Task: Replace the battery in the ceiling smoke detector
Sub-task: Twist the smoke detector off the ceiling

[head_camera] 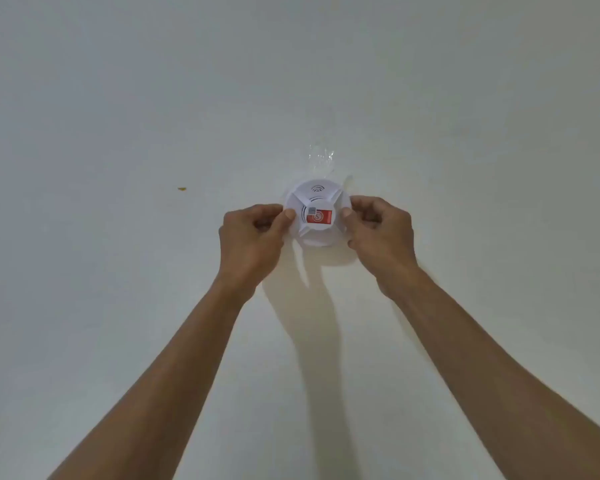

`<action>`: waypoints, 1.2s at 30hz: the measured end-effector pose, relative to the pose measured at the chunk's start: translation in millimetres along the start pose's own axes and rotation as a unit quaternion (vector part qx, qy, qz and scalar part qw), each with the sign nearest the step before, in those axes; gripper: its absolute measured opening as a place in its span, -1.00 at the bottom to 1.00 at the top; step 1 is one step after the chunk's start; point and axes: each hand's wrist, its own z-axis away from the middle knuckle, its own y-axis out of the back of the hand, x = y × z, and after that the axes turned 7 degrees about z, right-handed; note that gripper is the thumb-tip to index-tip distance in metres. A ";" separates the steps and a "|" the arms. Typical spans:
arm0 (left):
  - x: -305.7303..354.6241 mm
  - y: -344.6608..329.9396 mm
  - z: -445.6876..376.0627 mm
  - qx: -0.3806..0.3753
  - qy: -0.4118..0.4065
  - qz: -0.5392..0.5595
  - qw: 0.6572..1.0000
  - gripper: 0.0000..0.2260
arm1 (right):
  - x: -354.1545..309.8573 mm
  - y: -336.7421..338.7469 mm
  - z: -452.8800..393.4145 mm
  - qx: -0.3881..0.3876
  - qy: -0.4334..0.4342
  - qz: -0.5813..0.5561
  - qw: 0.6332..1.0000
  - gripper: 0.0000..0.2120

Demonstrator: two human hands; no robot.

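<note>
A round white smoke detector [316, 202] sits against the white ceiling [118, 116], with a red label and a small grey square on its face. My left hand [253, 237] grips its left rim, thumb pressed on the edge. My right hand [381, 233] grips the right rim with thumb and fingers. Both arms reach up from the bottom of the view. No battery is visible.
A strip of clear tape [321, 159] is stuck to the ceiling just beyond the detector. A small orange-brown speck [182, 189] marks the ceiling to the left. Shadows of my arms fall on the ceiling below the detector.
</note>
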 end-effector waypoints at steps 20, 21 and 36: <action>24.9 -2.2 2.5 -0.035 0.051 0.133 0.989 -0.89 | -14.0 7.5 3.9 -0.015 -0.016 -0.107 0.994 -0.86; 27.2 -0.8 6.9 -0.039 0.053 0.137 0.988 -0.87 | -15.3 10.1 8.2 -0.018 -0.017 -0.112 0.993 -0.87; -60.5 33.6 194.8 -0.063 0.209 0.193 0.957 -0.69 | 93.5 45.3 191.8 -0.111 -0.192 -0.188 0.957 -0.71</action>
